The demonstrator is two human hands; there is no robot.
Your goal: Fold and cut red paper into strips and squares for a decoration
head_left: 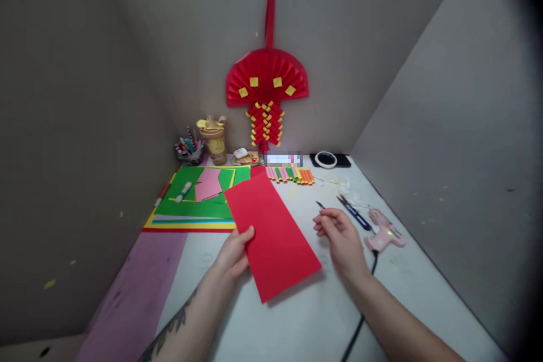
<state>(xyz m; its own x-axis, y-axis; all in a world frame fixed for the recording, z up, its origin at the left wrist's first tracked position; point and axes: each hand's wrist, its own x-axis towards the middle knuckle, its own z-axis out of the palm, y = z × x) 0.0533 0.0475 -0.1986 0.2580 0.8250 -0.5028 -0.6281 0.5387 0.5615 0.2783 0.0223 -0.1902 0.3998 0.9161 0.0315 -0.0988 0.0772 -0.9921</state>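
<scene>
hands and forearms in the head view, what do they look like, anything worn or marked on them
The left hand and right hand are ungloved, with no rings or bracelets visible. Both forearms show no sleeves. The left forearm bears a dark, leaf-like tattoo; the right forearm shows no marking.

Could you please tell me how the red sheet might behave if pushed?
The red sheet probably has some stiffness, as it looks nearly flat though the left hand holds only one side. Looking thin, it is likely light and would probably bend.
</scene>
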